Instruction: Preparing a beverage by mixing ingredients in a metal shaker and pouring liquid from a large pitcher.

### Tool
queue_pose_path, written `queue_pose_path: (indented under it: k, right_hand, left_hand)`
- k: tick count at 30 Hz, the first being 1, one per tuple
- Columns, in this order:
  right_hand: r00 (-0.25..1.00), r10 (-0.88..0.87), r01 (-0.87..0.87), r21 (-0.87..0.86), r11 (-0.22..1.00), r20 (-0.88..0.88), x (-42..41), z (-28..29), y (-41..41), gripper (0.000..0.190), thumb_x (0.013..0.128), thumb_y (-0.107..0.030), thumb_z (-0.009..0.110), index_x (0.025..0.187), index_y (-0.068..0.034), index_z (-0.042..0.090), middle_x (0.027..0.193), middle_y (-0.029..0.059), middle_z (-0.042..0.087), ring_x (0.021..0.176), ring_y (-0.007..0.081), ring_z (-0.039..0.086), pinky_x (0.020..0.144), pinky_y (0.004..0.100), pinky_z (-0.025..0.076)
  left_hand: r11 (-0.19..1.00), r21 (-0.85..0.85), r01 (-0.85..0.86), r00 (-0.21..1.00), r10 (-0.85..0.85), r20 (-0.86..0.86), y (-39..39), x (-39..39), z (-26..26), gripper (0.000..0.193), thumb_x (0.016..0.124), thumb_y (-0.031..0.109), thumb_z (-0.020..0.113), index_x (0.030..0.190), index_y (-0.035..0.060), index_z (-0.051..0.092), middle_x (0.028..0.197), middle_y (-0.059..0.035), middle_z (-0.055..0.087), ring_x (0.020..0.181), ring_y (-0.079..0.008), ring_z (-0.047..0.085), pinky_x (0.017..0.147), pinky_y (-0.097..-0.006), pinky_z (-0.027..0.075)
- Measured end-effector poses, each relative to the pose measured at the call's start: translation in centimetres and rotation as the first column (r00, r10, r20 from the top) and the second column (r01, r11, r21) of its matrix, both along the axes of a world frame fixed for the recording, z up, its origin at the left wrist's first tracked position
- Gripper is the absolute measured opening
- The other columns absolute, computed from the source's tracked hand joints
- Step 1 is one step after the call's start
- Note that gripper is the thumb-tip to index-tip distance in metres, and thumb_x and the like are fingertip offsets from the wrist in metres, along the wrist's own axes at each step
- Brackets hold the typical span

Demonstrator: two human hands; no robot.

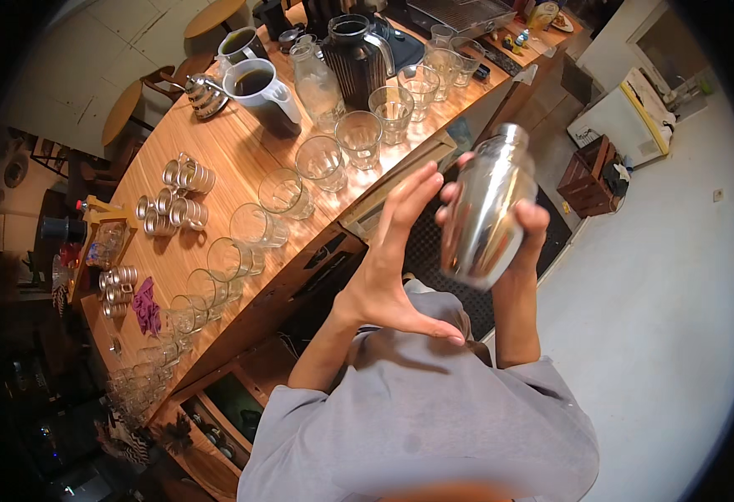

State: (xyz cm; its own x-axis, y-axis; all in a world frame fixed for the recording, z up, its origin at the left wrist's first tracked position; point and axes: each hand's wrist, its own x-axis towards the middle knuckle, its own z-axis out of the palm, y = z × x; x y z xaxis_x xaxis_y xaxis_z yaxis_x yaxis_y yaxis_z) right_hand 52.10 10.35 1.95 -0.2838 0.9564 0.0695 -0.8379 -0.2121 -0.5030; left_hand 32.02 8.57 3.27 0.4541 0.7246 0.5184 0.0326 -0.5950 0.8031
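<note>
A shiny metal cocktail shaker (486, 213), slightly blurred and tilted with its cap upward, is in my right hand (530, 229). The fingers wrap around its far side and the thumb presses the near side. My left hand (398, 270) is just left of the shaker, empty, with thumb and fingers spread wide and apart from the metal. Beyond both hands, a long row of clear drinking glasses (358, 139) lines the near edge of the wooden counter (235, 157).
Plastic pitchers of dark liquid (260, 94), a glass bottle (316, 81) and a dark ribbed jug (355, 69) stand behind the glasses. Metal mugs (188, 213) and a purple cloth (146, 306) lie farther left. A wooden crate (592, 176) stands by the wall at right.
</note>
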Motion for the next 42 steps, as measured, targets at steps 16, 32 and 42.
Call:
queue_pose_path:
  k: [16, 32, 42]
  right_hand:
    - [0.920, 0.039, -0.156, 0.274, 0.949, 0.390, -3.3, 2.5, -4.1, 0.128, 0.061, -0.028, 0.093, 0.162, -0.009, 0.016, 0.144, 0.0124, 0.043, 0.134, 0.0256, 0.046, 0.114, 0.0378, 0.036]
    - [0.936, 0.177, -0.115, -0.211, 0.971, 0.304, -1.3, 0.4, -4.7, 0.094, 0.077, -0.028, 0.082, 0.154, -0.006, 0.033, 0.136, 0.0124, 0.053, 0.122, 0.0248, 0.057, 0.103, 0.0411, 0.050]
    - [0.958, 0.132, -0.064, -0.258, 0.964, 0.256, -0.5, -0.1, -4.2, 0.095, 0.077, -0.022, 0.081, 0.158, -0.015, 0.032, 0.140, 0.0115, 0.051, 0.127, 0.0253, 0.055, 0.107, 0.0413, 0.050]
  left_hand:
    - [0.949, 0.307, 0.069, 0.997, -0.071, -0.003, -0.6, -1.2, 0.5, 0.138, 0.044, 0.065, 0.096, 0.157, 0.0130, 0.036, 0.161, -0.0434, 0.005, 0.150, -0.0623, 0.013, 0.116, -0.0651, 0.032]
    - [0.995, -0.095, 0.041, 0.990, -0.054, -0.131, -1.7, 0.5, -0.1, 0.153, 0.032, 0.057, 0.101, 0.155, 0.0010, 0.029, 0.160, -0.0285, 0.024, 0.153, -0.0427, 0.024, 0.124, -0.0491, 0.020]
    - [0.992, -0.115, 0.055, 0.993, -0.067, -0.097, -0.9, 1.6, 0.3, 0.143, 0.037, 0.052, 0.096, 0.154, 0.0039, 0.031, 0.153, -0.0333, 0.026, 0.146, -0.0484, 0.031, 0.119, -0.0497, 0.031]
